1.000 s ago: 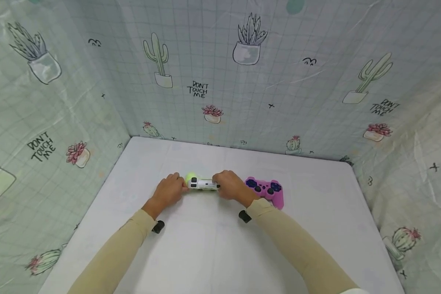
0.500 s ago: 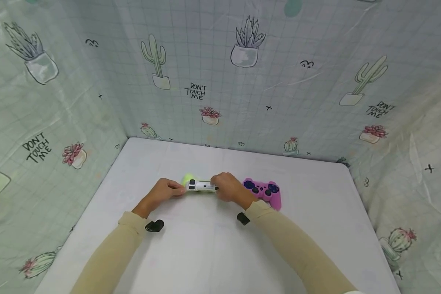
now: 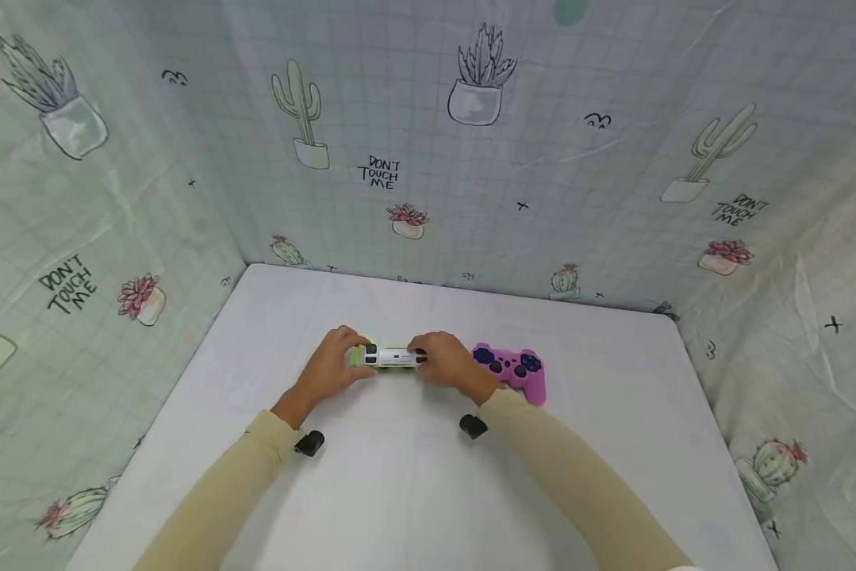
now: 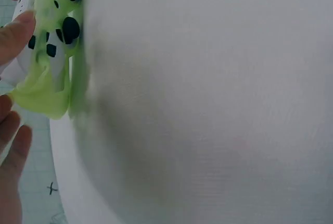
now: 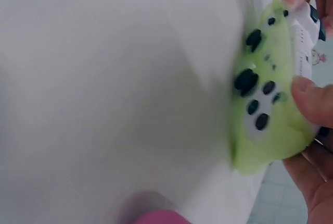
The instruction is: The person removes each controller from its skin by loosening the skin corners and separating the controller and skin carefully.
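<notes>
White controller (image 3: pixel 397 358) is held over the far half of the table (image 3: pixel 399 476); in my head view, the left hand (image 3: pixel 330 367) and right hand (image 3: pixel 447 364) grip its two ends, partly hiding them, while one pink controller (image 3: pixel 508 362) lies to the right. My left wrist view crops both hands but shows two dark sticks (image 4: pixel 71 29) through a green cover (image 4: pixel 48 97). My right wrist view cuts the pink controller down to one rounded end.

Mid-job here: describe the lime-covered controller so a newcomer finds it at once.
Start at the white table, then its far half, where the left grip and right grip hold one item. That is a white controller in a lime cover. Those colours set it apart from the pink controller to its right.
</notes>
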Demonstrator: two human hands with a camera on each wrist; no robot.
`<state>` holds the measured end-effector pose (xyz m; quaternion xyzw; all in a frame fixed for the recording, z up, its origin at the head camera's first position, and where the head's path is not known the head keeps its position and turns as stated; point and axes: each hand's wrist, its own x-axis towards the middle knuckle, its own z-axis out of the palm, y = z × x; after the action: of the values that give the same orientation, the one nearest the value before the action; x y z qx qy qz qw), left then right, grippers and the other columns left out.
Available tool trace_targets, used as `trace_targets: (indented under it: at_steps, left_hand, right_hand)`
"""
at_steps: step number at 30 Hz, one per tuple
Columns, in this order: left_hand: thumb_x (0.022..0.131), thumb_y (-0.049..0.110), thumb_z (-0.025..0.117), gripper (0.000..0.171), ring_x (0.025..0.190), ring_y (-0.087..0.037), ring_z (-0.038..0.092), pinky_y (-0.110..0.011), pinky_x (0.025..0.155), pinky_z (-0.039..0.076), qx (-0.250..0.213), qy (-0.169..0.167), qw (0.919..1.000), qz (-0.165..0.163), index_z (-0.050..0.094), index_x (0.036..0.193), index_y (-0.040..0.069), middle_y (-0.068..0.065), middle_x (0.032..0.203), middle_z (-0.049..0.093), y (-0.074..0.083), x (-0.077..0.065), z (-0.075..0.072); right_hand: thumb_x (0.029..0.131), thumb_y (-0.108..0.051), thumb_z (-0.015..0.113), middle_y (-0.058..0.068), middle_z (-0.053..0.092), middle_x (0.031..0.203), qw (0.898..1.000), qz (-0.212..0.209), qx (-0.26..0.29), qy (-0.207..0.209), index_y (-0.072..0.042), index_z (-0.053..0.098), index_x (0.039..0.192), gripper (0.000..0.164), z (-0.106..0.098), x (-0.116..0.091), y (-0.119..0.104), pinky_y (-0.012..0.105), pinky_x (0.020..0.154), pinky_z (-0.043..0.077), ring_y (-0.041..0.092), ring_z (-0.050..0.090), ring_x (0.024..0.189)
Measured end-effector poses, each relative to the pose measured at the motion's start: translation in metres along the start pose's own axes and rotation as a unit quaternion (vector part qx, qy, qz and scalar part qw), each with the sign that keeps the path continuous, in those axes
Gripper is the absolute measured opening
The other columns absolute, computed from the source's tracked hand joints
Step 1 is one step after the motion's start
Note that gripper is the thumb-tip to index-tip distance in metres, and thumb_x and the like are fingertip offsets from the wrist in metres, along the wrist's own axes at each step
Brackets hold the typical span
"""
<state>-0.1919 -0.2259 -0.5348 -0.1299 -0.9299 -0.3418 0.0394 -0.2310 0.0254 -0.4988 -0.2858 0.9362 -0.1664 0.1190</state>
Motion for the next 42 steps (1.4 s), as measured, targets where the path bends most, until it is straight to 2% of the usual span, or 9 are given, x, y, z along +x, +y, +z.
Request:
trace_targets:
  at_steps: [3,7,10,13,17,21,28,31,42]
  left_hand:
    - [0.08,0.024,0.092,0.048,0.12,-0.033,0.054,-0.051,0.103,0.05,0.006,0.029,0.9993,0.022,0.074,0.12,0.004,-0.013,0.128,0.058,0.001,0.0,0.003]
    - [0.081,0.021,0.09,0.051,0.136,-0.038,0.056,-0.055,0.113,0.047,-0.042,0.029,0.9986,0.015,0.073,0.126,0.004,-0.017,0.144,0.061,0.002,0.001,0.006]
    - [0.084,0.019,0.088,0.055,0.136,-0.039,0.059,-0.057,0.113,0.047,-0.083,0.021,0.9962,-0.011,0.07,0.133,0.005,-0.019,0.144,0.064,0.002,0.002,0.008]
    - [0.085,0.018,0.086,0.058,0.131,-0.039,0.063,-0.057,0.11,0.049,-0.102,0.02,0.994,-0.033,0.067,0.138,0.004,-0.019,0.14,0.067,0.003,0.002,0.009]
    - [0.086,0.018,0.085,0.058,0.129,-0.037,0.065,-0.056,0.11,0.05,-0.105,0.024,0.9934,-0.037,0.065,0.139,0.003,-0.017,0.137,0.07,0.003,0.003,0.01]
    - [0.087,0.018,0.084,0.053,0.128,-0.036,0.066,-0.056,0.111,0.049,-0.101,0.024,0.994,-0.034,0.069,0.135,0.004,-0.017,0.133,0.072,0.003,0.004,0.008]
    - [0.089,0.017,0.082,0.049,0.129,-0.036,0.066,-0.057,0.113,0.048,-0.112,0.012,0.9929,-0.039,0.069,0.134,0.001,-0.017,0.132,0.073,0.01,0.007,0.001]
    - [0.091,0.018,0.081,0.049,0.128,-0.037,0.066,-0.056,0.111,0.05,-0.112,0.004,0.9929,-0.041,0.068,0.135,0.001,-0.018,0.132,0.072,0.014,0.009,-0.002]
    - [0.096,0.021,0.075,0.048,0.118,-0.033,0.067,-0.052,0.102,0.055,-0.114,-0.034,0.9912,-0.059,0.065,0.138,-0.001,-0.02,0.134,0.07,0.023,0.01,-0.015]
  right_hand:
    - [0.097,-0.011,0.07,0.007,0.068,0.142,0.998,0.007,0.05,0.021,-0.013,0.067,0.138,0.04,0.006,-0.003,0.005,0.046,0.116,0.048,0.026,0.063,0.131]
    - [0.096,-0.011,0.073,0.01,0.066,0.144,0.991,0.01,0.112,0.066,-0.012,0.063,0.141,0.046,0.016,-0.006,0.01,0.047,0.116,0.048,0.028,0.062,0.13]
    - [0.093,-0.007,0.077,0.011,0.066,0.143,0.979,0.018,0.172,0.105,-0.012,0.063,0.139,0.049,0.024,-0.009,0.014,0.048,0.117,0.047,0.029,0.062,0.132]
    - [0.088,-0.003,0.08,0.014,0.07,0.138,0.962,0.021,0.23,0.145,-0.01,0.067,0.134,0.048,0.029,-0.011,0.017,0.05,0.114,0.048,0.03,0.065,0.126]
    - [0.085,-0.001,0.081,0.016,0.073,0.13,0.949,0.009,0.259,0.179,-0.008,0.071,0.128,0.045,0.031,-0.012,0.02,0.052,0.111,0.05,0.031,0.068,0.12]
    - [0.087,-0.002,0.08,0.015,0.073,0.131,0.95,0.011,0.261,0.172,-0.007,0.072,0.129,0.043,0.029,-0.011,0.021,0.053,0.114,0.049,0.032,0.067,0.124]
    - [0.088,0.002,0.078,0.015,0.073,0.132,0.938,0.016,0.317,0.143,-0.004,0.071,0.129,0.041,0.018,-0.013,0.019,0.05,0.11,0.052,0.034,0.066,0.13]
    - [0.09,0.0,0.078,0.015,0.073,0.131,0.938,0.016,0.319,0.135,-0.003,0.07,0.129,0.04,0.014,-0.016,0.019,0.05,0.107,0.055,0.038,0.065,0.131]
    - [0.092,-0.005,0.077,0.019,0.075,0.123,0.941,0.026,0.322,0.104,0.002,0.07,0.126,0.035,-0.002,-0.017,0.015,0.045,0.097,0.06,0.032,0.074,0.114]
